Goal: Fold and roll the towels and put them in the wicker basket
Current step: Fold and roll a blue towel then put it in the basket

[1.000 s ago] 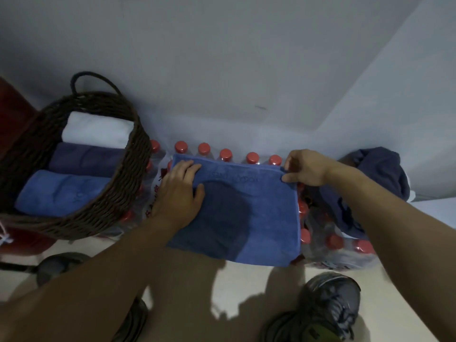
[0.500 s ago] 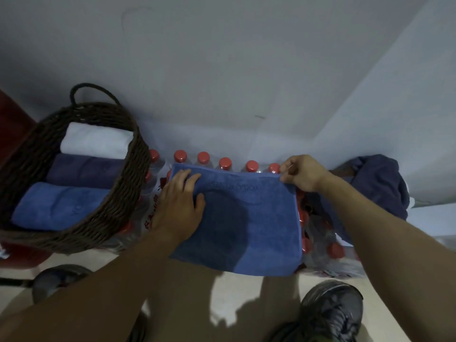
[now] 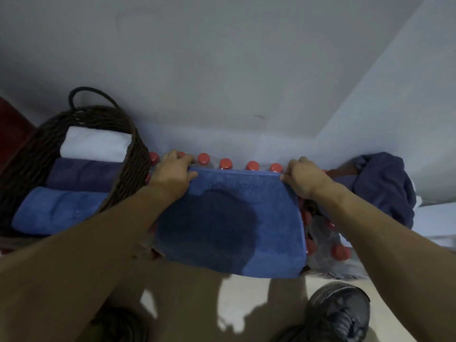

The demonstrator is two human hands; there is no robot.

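Wicker basket (image 3: 133, 169) at far left holds three rolled towels side by side: white roll (image 3: 95, 144) farthest, dark navy roll (image 3: 84, 174) in the middle, blue roll (image 3: 59, 211) nearest. Folded blue towel (image 3: 266, 218) lies flat over red-capped bottles (image 3: 251, 166), faint lettering near its far edge. Left hand (image 3: 172, 174) and right hand (image 3: 303, 178) each pinch a far corner, fingers curled. Crumpled navy cloth (image 3: 385, 186) sits at right.

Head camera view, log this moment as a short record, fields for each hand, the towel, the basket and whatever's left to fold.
left hand: pinches far left corner of blue towel
right hand: pinches far right corner
blue towel: folded flat on red-capped bottles
wicker basket: three rolled towels, white, dark blue, blue
unfolded: dark blue cloth heap, right
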